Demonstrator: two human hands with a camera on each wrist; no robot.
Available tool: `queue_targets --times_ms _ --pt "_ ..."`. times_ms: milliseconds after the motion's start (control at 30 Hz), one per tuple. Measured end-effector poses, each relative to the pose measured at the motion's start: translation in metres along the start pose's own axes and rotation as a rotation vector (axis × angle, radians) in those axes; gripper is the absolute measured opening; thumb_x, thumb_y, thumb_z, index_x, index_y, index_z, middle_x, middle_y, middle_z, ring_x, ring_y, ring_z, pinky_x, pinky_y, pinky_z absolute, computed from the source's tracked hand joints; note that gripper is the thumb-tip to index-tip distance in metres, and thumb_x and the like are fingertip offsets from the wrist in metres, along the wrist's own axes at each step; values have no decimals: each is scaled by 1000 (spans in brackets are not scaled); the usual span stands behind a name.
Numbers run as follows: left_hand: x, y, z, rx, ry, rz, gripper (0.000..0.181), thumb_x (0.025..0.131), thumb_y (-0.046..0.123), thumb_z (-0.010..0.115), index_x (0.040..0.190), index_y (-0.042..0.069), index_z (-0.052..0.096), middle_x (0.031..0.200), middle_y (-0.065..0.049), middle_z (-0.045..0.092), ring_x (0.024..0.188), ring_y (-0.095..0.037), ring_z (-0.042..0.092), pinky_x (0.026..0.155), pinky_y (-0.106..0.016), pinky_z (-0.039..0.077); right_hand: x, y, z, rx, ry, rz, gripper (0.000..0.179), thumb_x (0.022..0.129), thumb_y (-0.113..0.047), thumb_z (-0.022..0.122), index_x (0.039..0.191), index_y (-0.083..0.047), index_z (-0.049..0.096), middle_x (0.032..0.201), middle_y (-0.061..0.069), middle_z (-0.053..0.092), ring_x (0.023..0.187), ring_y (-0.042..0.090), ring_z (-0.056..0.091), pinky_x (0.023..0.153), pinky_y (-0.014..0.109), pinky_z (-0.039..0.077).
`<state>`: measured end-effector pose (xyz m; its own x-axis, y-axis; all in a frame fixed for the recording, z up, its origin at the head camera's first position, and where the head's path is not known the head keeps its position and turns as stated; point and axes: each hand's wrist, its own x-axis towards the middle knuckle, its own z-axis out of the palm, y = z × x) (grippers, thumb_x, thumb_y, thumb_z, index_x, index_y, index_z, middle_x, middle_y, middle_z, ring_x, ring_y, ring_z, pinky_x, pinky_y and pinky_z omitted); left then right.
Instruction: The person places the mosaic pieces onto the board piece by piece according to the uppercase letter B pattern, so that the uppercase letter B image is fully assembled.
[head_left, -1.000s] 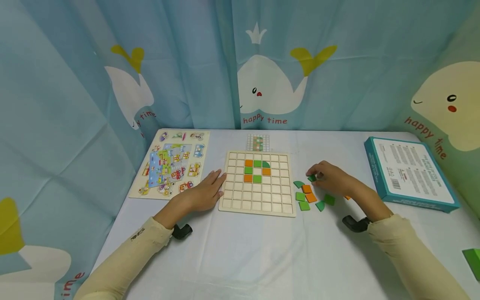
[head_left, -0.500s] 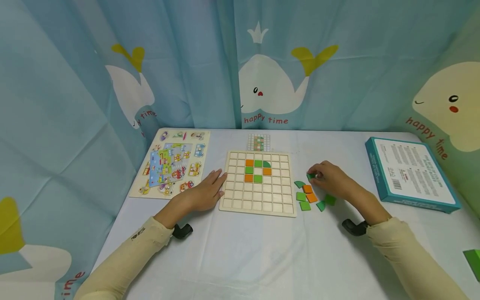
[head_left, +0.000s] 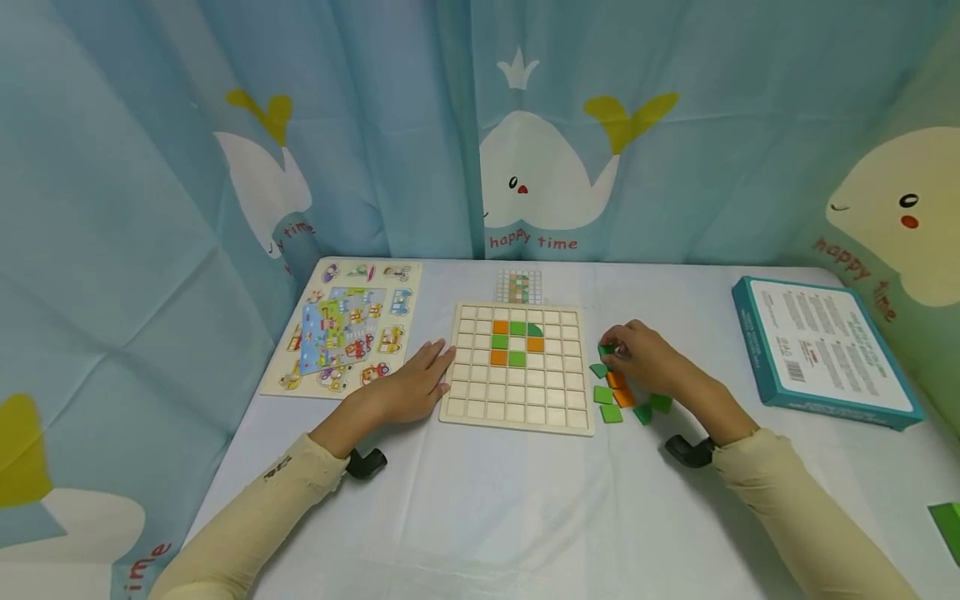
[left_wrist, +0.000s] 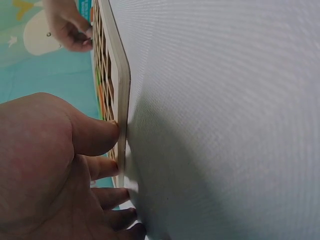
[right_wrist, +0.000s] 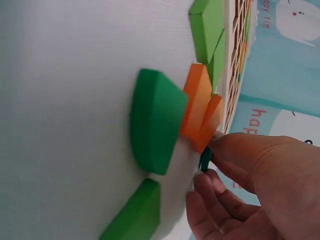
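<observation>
My left hand (head_left: 408, 385) rests by the left edge of a square wooden grid board (head_left: 516, 393), fingers extended; in the left wrist view its thumb and fingertips touch the board's rim (left_wrist: 122, 95). Orange, green and quarter-round tiles sit in the board's upper-middle cells, ringing one bare cell. Right of the board, my right hand (head_left: 647, 357) pinches a dark green tile (right_wrist: 205, 159) between thumb and fingers, close above the loose pieces. Among these are a green quarter-round (head_left: 597, 370), an orange square (head_left: 624, 398) and a light green square (head_left: 611, 413).
A small printed pattern card (head_left: 519, 287) lies behind the board. Left of it is a picture puzzle board (head_left: 397, 275) with cards on it. A teal box (head_left: 828, 342) lies at the right, and a green block (head_left: 947, 529) at the right edge. A whale-print curtain (head_left: 420, 167) hangs behind.
My right hand has moved slightly left, nearer the board, with the dark green tile in its fingers. My left hand has stayed at the board's edge.
</observation>
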<state>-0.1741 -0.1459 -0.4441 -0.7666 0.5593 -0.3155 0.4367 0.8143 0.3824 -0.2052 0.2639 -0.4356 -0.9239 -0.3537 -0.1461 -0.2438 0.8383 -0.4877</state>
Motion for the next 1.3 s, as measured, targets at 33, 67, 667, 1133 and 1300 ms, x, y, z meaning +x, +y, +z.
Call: queue_targets --times_ms 33,67,667,1133,1300 --pt "0 0 0 -2 2 3 66 116 31 37 170 5 9 177 -20 1 164 -38 0 132 -50 12 0 -1 0 -2 -4 -5 29 104 -13 68 126 4 65 120 26 58 104 35 60 91 53 55" --pt "0 1 0 -4 3 5 66 116 30 37 170 4 10 177 -20 2 164 -38 0 132 -51 12 -1 -2 -1 -2 0 -15 28 104 -13 68 126 4 65 120 26 58 105 36 60 91 53 55" --pt "1 1 1 2 5 -2 67 116 32 37 170 5 9 177 -20 2 164 -37 1 132 -50 12 17 -62 30 50 32 -173 25 102 -8 71 123 3 66 120 20 59 108 33 64 94 47 58" --pt "1 -1 2 5 9 2 67 116 32 37 170 6 9 177 -19 1 164 -37 0 132 -50 12 26 -86 50 11 46 -173 13 100 -2 71 112 2 70 111 16 62 103 29 63 90 41 58" --pt "1 -1 2 3 10 2 67 116 32 38 170 6 9 177 -19 1 164 -37 0 132 -50 12 27 -86 50 24 34 -160 10 100 0 70 110 1 70 112 15 62 102 28 62 90 41 57"
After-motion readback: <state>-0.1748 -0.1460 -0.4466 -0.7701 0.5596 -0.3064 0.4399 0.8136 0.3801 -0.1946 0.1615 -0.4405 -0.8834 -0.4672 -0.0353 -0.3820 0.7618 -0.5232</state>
